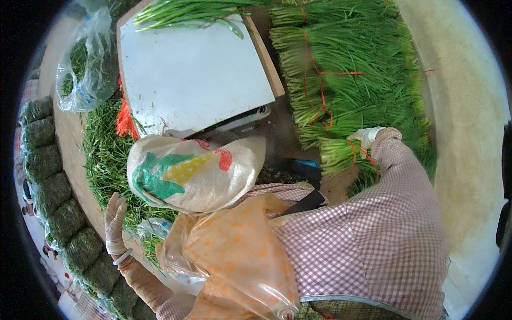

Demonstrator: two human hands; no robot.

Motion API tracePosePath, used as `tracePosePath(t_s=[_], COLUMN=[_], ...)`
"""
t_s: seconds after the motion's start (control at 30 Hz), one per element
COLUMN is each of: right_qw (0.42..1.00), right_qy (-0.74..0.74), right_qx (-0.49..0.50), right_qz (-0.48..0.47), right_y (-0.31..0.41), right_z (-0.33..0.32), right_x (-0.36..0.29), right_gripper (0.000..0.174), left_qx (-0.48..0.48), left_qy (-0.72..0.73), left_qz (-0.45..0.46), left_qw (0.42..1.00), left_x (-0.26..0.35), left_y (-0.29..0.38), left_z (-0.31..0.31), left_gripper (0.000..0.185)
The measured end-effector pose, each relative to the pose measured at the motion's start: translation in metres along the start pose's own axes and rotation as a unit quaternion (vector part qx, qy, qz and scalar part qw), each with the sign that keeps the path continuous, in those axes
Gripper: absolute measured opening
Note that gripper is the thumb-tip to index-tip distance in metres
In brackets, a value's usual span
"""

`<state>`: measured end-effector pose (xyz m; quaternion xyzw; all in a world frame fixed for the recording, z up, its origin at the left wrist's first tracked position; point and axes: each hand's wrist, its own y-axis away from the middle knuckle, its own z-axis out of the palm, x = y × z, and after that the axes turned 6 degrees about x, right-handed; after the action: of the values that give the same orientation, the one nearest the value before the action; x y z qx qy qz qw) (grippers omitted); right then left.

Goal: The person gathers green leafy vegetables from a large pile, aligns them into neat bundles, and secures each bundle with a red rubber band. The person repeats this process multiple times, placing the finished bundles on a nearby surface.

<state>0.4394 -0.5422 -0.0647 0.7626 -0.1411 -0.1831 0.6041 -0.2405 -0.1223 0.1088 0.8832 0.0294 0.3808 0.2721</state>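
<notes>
My right hand (366, 138), in a whitish glove, grips a bunch of green chive-like stalks (338, 154) tied with red string, at the near end of the stacked bunches (352, 76). My left hand (116, 226), also gloved and with a pale bangle at the wrist, is raised at the left, fingers extended and holding nothing. It is beside a heap of loose green leaves (106, 160). Ahead, a white board (196, 72) carries loose long green stalks (188, 16) at its far edge. A printed woven sack (240, 172) lies over my lap.
Red ties (126, 120) hang at the board's left edge. A clear plastic bag (90, 68) with greens stands at the upper left. Farther left runs a row of plastic-wrapped green bundles (68, 216). A pale wall or ledge (460, 120) bounds the right side.
</notes>
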Motion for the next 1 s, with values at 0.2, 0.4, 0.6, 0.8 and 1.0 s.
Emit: tracePosePath(t_s=[0.2, 0.4, 0.6, 0.8, 1.0], right_qw=[0.998, 0.993, 0.990, 0.941, 0.965], right_qy=[0.048, 0.102, 0.038, 0.240, 0.203], right_qx=[0.049, 0.055, 0.100, 0.238, 0.132], right_qz=[0.001, 0.008, 0.091, -0.015, -0.100], right_y=[-0.068, -0.125, -0.142, -0.080, -0.005], right_z=[0.064, 0.106, 0.098, 0.104, 0.101], right_x=[0.034, 0.011, -0.073, -0.110, -0.140], right_gripper=[0.078, 0.063, 0.073, 0.032, 0.030], left_qx=[-0.067, -0.060, -0.106, -0.318, -0.421], left_qy=[0.005, 0.026, -0.219, -0.426, -0.418], left_qz=[-0.023, 0.045, -0.034, -0.023, 0.060], left_qw=[0.997, 0.997, 0.969, 0.847, 0.803], left_x=[-0.020, -0.020, -0.069, -0.114, -0.124], left_y=[-0.011, -0.019, -0.037, -0.018, -0.007], left_z=[0.023, 0.023, 0.045, 0.137, 0.227], left_gripper=[0.063, 0.055, 0.034, 0.033, 0.033])
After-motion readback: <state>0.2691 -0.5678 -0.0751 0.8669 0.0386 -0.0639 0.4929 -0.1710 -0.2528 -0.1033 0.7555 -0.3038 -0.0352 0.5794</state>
